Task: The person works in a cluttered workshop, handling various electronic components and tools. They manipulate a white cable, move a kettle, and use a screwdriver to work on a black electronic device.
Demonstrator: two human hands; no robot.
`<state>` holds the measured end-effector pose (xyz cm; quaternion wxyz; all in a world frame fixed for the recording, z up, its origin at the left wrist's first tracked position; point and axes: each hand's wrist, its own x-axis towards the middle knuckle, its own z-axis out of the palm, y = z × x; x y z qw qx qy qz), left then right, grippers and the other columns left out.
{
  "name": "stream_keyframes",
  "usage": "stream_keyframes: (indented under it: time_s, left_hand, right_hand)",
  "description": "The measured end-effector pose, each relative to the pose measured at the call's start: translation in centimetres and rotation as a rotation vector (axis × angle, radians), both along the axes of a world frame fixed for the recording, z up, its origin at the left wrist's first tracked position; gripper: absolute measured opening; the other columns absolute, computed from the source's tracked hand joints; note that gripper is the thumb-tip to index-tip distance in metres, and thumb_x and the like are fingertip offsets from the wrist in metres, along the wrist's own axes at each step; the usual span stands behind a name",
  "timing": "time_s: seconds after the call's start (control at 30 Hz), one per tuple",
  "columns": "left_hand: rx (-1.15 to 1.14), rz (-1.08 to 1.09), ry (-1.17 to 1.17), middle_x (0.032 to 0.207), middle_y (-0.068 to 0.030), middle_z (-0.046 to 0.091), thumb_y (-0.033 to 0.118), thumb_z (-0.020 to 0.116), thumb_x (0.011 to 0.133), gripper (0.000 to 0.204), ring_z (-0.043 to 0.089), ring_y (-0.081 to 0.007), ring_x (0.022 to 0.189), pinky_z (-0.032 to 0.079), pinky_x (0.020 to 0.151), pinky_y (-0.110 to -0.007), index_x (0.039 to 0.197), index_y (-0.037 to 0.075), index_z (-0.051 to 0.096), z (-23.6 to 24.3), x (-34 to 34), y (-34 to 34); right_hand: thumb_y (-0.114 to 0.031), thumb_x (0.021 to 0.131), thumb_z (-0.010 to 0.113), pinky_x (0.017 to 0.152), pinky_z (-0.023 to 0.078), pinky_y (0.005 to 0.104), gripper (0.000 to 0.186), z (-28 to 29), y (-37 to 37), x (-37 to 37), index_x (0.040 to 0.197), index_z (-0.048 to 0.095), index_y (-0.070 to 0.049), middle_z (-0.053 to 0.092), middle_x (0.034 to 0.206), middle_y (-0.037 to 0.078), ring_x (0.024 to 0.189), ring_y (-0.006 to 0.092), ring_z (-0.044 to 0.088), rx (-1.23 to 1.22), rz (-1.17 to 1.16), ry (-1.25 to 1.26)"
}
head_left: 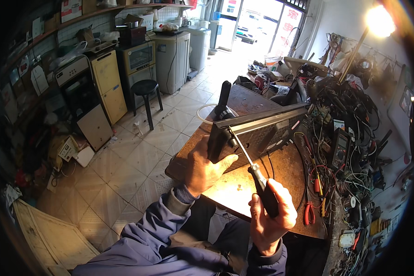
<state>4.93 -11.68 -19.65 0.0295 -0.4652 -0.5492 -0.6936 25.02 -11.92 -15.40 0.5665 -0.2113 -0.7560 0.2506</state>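
A long black appliance housing (262, 131) with a pale metal strip along its upper edge rests tilted on the wooden workbench (246, 99). My left hand (204, 168) grips the near left end of this housing, thumb across its lower side. In my right hand (273, 218) is a screwdriver (263, 188) with a black handle. Its long shaft points up and left, and the tip meets the housing near the left end. Whether the tip sits in a screw is too small to tell. Behind the housing stands a black handle-like part (224, 96) beside a pale loop of tubing.
Red-handled pliers (309, 214), a multimeter (340, 148) and tangled wires crowd the bench's right side. A lit lamp (379, 21) shines from the upper right. Across the tiled floor are a black stool (145, 87), a yellow cabinet (108, 85) and a washing machine (171, 62).
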Motion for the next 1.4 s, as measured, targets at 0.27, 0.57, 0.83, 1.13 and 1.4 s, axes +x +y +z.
stream_keyframes:
  time_s: [0.27, 0.57, 0.83, 1.13, 1.4]
  left_hand:
    - [-0.091, -0.115, -0.082, 0.095, -0.0106, 0.066, 0.015, 0.085, 0.077, 0.046, 0.066, -0.0227, 0.086, 0.053, 0.076, -0.035, 0.114, 0.003, 0.060, 0.8, -0.4, -0.8]
    - [0.198, -0.190, -0.057, 0.093, -0.0023, 0.063, 0.004, 0.084, 0.075, 0.054, 0.060, -0.0098, 0.085, 0.052, 0.080, -0.027, 0.119, 0.000, 0.052, 4.1, -0.2, 0.1]
    - [0.111, -0.113, -0.032, 0.094, -0.0034, 0.064, 0.001, 0.082, 0.077, 0.049, 0.059, -0.0103, 0.082, 0.051, 0.077, -0.026, 0.116, 0.002, 0.053, 3.0, -0.4, 0.9]
    - [0.059, -0.104, -0.025, 0.084, 0.0002, 0.058, 0.000, 0.080, 0.079, 0.039, 0.055, -0.0080, 0.073, 0.049, 0.066, -0.025, 0.107, 0.002, 0.053, 3.1, -0.3, 0.2]
    - [0.074, -0.114, -0.082, 0.081, 0.0020, 0.054, -0.001, 0.080, 0.079, 0.038, 0.052, -0.0064, 0.066, 0.047, 0.058, -0.022, 0.104, 0.005, 0.053, 2.9, -0.2, 0.6]
  right_hand:
    - [0.011, 0.067, 0.075, 0.084, 0.052, 0.0355, 0.043, 2.7, 0.5, -0.3, 0.108, 0.065, 0.004, 0.065, 0.100, 0.019, 0.093, 0.0300, 0.065, 0.166, -0.105, -0.008]
    - [-0.007, 0.071, 0.085, 0.073, 0.056, 0.0336, 0.046, 2.6, 0.0, 0.0, 0.111, 0.064, 0.002, 0.069, 0.097, 0.019, 0.085, 0.0293, 0.069, 0.333, -0.125, -0.131]
    - [0.004, 0.074, 0.077, 0.078, 0.054, 0.0326, 0.049, 2.7, 0.4, -0.5, 0.118, 0.057, 0.005, 0.063, 0.108, 0.021, 0.088, 0.0263, 0.065, 0.409, -0.093, -0.035]
    - [-0.002, 0.068, 0.083, 0.075, 0.055, 0.0360, 0.053, 3.2, 0.1, -1.0, 0.114, 0.059, -0.001, 0.064, 0.104, 0.019, 0.092, 0.0306, 0.064, 0.462, -0.096, -0.014]
    - [-0.008, 0.074, 0.083, 0.074, 0.057, 0.0374, 0.047, 3.4, 1.2, -1.0, 0.113, 0.059, 0.002, 0.065, 0.104, 0.022, 0.085, 0.0321, 0.067, 0.512, -0.078, 0.048]
